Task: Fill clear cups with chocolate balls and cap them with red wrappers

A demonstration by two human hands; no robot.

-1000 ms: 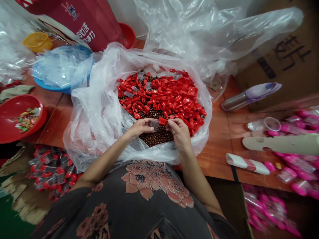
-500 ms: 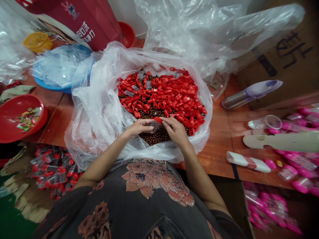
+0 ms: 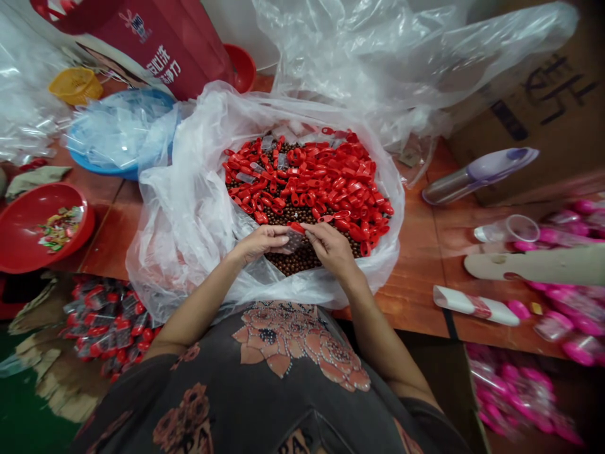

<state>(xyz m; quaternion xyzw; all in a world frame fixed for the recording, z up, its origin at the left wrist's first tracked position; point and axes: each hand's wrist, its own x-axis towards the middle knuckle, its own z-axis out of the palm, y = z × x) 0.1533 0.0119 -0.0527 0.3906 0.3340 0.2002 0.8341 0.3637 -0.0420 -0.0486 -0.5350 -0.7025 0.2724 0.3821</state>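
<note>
My left hand (image 3: 266,241) is closed on a small clear plastic container (image 3: 293,241), its thumb and fingers pinching the near side. My right hand (image 3: 329,246) pinches a red plastic cap (image 3: 296,227) at the container's top; whether the cap is seated cannot be made out. Both hands are over a white plastic bag (image 3: 174,208) with its mouth spread wide. Inside the bag lie small brown balls (image 3: 300,261), and a heap of red caps (image 3: 331,183) covers the far and right part. A few clear containers (image 3: 282,161) lie among the caps.
To the left stand a red bowl (image 3: 19,221) with small wrapped pieces and a blue basin (image 3: 108,167) of clear plastic. Red-capped containers (image 3: 111,321) are piled below the table edge. At right lie a purple-lidded tumbler (image 3: 477,173), a cardboard box (image 3: 529,151) and pink-capped containers (image 3: 571,302).
The view has shifted slightly. Both hands stay together around the container and red cap, with the right fingers moved a little.
</note>
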